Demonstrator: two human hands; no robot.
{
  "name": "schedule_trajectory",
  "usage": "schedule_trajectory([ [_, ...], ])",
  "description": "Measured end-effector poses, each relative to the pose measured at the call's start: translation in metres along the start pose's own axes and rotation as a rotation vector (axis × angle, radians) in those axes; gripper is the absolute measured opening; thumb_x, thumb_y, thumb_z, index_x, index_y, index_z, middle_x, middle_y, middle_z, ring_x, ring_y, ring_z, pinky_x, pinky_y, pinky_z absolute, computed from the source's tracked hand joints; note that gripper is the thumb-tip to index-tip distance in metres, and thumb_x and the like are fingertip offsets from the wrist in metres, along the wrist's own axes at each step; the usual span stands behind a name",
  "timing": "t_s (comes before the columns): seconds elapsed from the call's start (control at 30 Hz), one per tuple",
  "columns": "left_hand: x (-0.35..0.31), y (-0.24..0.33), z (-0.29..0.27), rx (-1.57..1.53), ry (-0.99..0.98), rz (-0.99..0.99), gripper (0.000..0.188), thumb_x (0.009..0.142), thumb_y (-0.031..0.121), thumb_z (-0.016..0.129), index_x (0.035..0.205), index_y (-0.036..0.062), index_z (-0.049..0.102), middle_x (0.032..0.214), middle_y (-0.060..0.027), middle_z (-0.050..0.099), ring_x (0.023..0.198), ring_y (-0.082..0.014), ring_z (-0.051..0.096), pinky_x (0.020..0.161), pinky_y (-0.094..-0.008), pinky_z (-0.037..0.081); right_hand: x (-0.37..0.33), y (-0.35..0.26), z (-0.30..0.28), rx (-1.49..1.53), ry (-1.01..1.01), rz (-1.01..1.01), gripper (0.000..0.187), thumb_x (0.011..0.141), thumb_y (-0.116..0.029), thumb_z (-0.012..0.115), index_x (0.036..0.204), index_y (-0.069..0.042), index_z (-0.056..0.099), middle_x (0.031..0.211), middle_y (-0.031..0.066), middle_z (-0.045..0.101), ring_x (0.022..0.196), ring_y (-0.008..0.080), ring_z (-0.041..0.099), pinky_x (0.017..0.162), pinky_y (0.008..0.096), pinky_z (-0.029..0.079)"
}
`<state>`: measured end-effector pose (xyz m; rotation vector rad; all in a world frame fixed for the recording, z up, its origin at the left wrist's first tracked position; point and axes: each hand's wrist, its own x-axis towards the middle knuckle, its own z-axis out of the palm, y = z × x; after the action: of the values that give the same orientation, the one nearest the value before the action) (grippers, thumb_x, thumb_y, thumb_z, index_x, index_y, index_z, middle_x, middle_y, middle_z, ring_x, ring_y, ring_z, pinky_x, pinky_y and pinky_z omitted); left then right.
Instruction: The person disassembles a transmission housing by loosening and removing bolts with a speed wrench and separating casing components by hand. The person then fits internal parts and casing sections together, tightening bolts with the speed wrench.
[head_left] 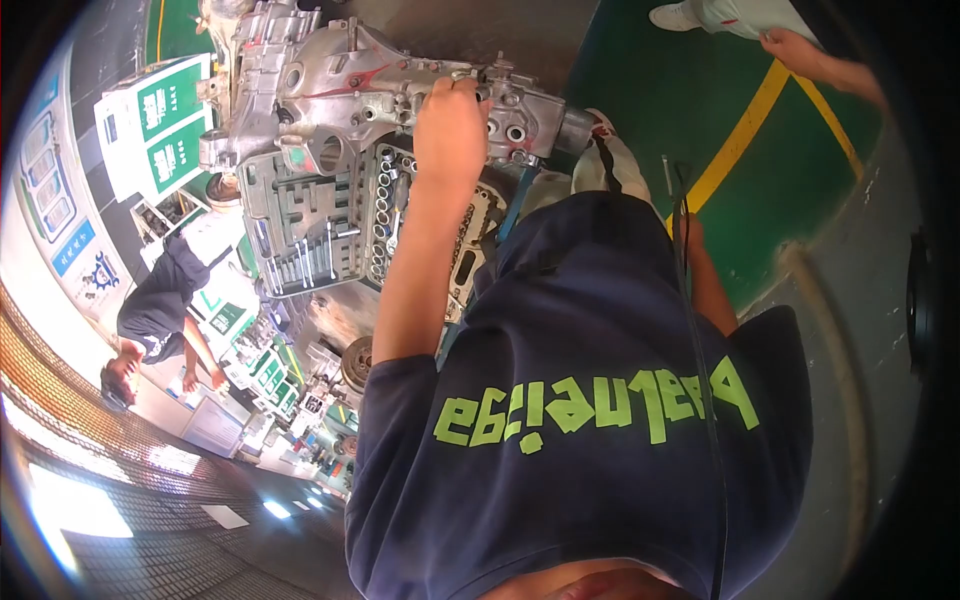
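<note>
My left hand (450, 125) reaches out over a large metal gearbox housing (385, 85), with its fingers curled down at a fitting on top. Whatever those fingers grip is hidden under them. Red smears mark the grey casting near the hand. Low at my right side, by my thigh, hangs my right hand (688, 232); its fingers are mostly out of sight. A thin black cable (690, 290) runs down in front of my body, close to that hand.
Beneath the gearbox lies an open tool case (305, 225) with wrenches and sockets. Another person (165, 290) stands at the left, near green-and-white boards (165, 120). A second person's hand (790, 50) shows at upper right. Yellow lines (745, 130) cross the green floor.
</note>
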<state>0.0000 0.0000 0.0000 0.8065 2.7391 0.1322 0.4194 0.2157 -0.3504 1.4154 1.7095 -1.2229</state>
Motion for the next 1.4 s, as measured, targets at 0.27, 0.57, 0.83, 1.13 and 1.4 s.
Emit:
schedule_trajectory([
  [0.27,0.004,0.018,0.015,0.384,-0.026,-0.005,0.031,0.091,0.03,0.068,0.092,-0.0001,0.062,0.091,-0.0163,0.064,0.084,-0.0305,0.07,0.067,-0.0372,0.059,0.011,0.032,0.006,0.001,0.098,-0.006,0.04,0.09,-0.03,0.053,0.092,0.008,0.064,0.09,0.0277,0.067,0.084,0.0446,0.065,0.074,0.05,0.05],
  [0.57,0.008,0.017,0.013,0.487,-0.089,-0.018,0.039,0.099,0.04,0.054,0.095,0.0011,0.059,0.094,-0.0195,0.066,0.083,-0.0349,0.07,0.066,-0.0442,0.058,0.028,0.04,0.019,0.105,-0.008,0.045,0.041,0.089,-0.032,0.053,0.099,0.007,0.064,0.093,0.0256,0.068,0.087,0.0413,0.066,0.077,0.0469,0.049],
  [0.83,-0.006,-0.006,0.018,0.118,0.111,-0.011,0.039,0.098,0.041,0.053,0.092,0.0022,0.058,0.088,-0.0182,0.065,0.081,-0.0391,0.067,0.069,-0.0486,0.055,0.016,0.034,-0.019,0.077,-0.04,-0.016,0.037,0.093,-0.031,0.054,0.097,0.005,0.065,0.082,0.0178,0.066,0.073,0.0312,0.063,0.069,0.043,0.048],
  [1.13,-0.07,-0.028,-0.045,-1.707,0.453,-0.24,0.019,0.097,0.019,0.059,0.096,-0.0002,0.061,0.096,-0.0123,0.066,0.081,-0.026,0.069,0.081,-0.0349,0.06,-0.118,-0.084,-0.088,0.065,0.402,-0.361,0.038,0.095,-0.035,0.064,0.078,-0.001,0.061,0.063,0.0028,0.053,0.061,0.0126,0.047,0.056,0.033,0.038],
  [1.4,-0.13,-0.024,-0.011,-1.814,0.167,-0.351,0.024,0.091,0.016,0.072,0.084,0.0092,0.05,0.066,-0.0003,0.056,0.049,-0.0078,0.051,0.038,-0.0214,0.033,-0.268,-0.207,-0.102,0.422,0.251,-0.769,0.042,0.102,-0.035,0.058,0.071,-0.007,0.05,0.064,-0.0074,0.04,0.06,0.0039,0.035,0.053,0.0254,0.028],
])
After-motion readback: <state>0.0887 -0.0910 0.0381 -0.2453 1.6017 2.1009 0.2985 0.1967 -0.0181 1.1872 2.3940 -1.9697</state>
